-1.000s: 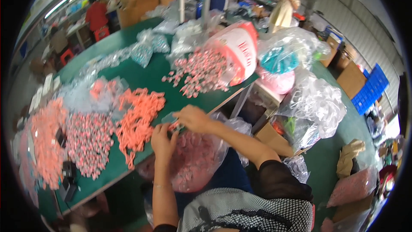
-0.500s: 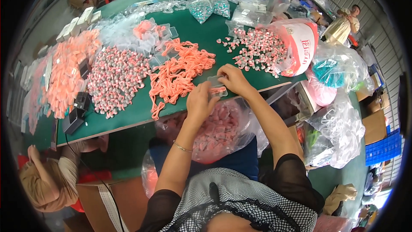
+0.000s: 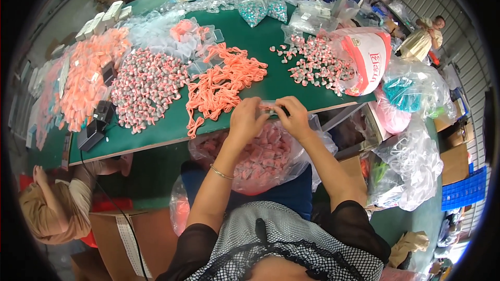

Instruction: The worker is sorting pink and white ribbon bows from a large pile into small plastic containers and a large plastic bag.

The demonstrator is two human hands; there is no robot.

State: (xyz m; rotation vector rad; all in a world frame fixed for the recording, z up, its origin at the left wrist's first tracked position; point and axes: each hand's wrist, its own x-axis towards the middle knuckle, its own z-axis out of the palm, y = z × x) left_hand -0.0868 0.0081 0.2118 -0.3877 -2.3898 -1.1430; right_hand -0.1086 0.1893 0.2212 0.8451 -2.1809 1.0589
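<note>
Coral packets [image 3: 91,80] make a heap at the far left of the green table [image 3: 161,134], next to a spread of small grey-and-pink pieces [image 3: 148,86]. To the right of those comes a tangle of coral cords [image 3: 224,80], just beyond the left hand [image 3: 245,120] and slightly to its left. That hand is curled, thumb and fingers drawn together on the left end of a small clear case [image 3: 267,108]. The case is right at the fingertips, by the table's near edge; its long side seems to run across from hand to hand, with a bit of coral showing through. Whether its lid is pressed down is hidden by the fingers. The right hand [image 3: 294,118] pinches the other end, thumb and forefinger nearly meeting, so neither hand is nearer: both touch it. Below, a bag of pink packages [image 3: 263,156] sits under the edge. Further right, more grey-and-pink pieces spill beside a white-and-pink bag [image 3: 371,58].

Half a second ago the case showed its broad face with cord inside and a clear flap at its far side; now it appears as a narrow strip. The right fingertips, higher then, are lower and almost level with the left ones.
</note>
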